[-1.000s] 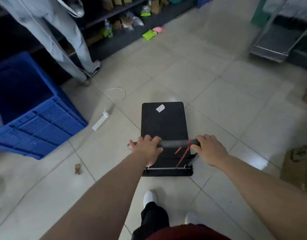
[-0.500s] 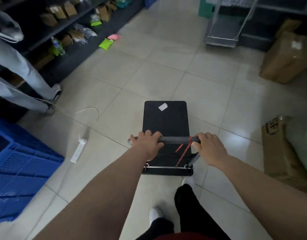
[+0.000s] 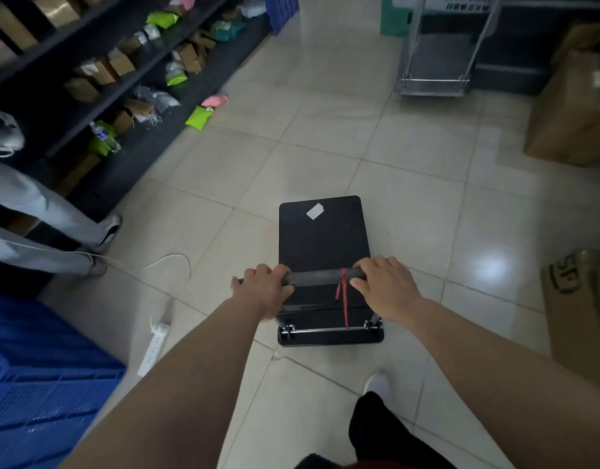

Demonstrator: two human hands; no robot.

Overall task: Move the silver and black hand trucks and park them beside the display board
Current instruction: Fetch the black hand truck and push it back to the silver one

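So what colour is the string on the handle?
Red. The string hangs from the black handle, seen in the head view.

matt black deck [image 3: 324, 235], glossy floor tiles [image 3: 410, 184]

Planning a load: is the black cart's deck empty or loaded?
Empty. The black cart deck carries only a small white sticker; both hands grip its handle.

I see a dim scene: glare on the floor tiles [image 3: 491, 265] right of my hands, blurred, bowed shelves [image 3: 99, 72] far left.
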